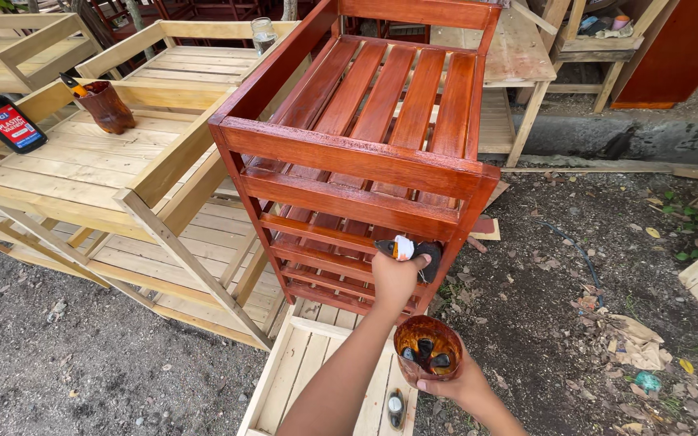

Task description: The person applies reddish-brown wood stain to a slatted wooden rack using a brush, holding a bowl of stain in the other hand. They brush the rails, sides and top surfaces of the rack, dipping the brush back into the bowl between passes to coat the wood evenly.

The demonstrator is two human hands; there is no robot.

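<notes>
- The left hand is clamped on a dark paintbrush, its bristles against a lower slat of the red-stained wooden rack.
- The right hand grips a cut plastic cup of brown stain from beneath (thin, flexible, probably slippery; best held by the base).
- A black bottle with a red label lies on the unpainted rack's surface, far left.

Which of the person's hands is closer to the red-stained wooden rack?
The left. The left hand presses a dark brush against the red-stained wooden rack's lower slats, while the right hand sits lower, clear of it, holding a stain-filled cup.
</notes>
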